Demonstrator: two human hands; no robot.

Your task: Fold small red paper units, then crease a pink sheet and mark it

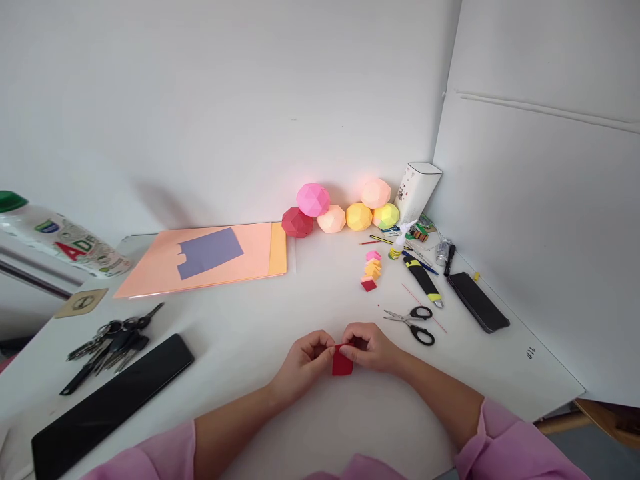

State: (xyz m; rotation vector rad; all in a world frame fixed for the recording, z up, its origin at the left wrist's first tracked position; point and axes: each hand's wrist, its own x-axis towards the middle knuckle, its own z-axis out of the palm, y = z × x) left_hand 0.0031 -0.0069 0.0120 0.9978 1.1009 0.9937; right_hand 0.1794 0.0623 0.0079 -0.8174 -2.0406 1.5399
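Note:
Near the front of the white table, a small piece of red paper is pinched along its upper edge by both hands. My left hand grips its left corner between thumb and fingers. On the right corner, the fingers of my right hand are closed the same way, partly covering the paper. Open-bladed scissors with black handles lie to the right of my right hand. Beyond the hands is a row of small folded paper pieces in pink, yellow, orange and red.
Faceted paper balls stand along the back wall. At right lie a glue bottle, a utility knife and a black phone. At left are paper sheets, keys, a long black object and a white bottle.

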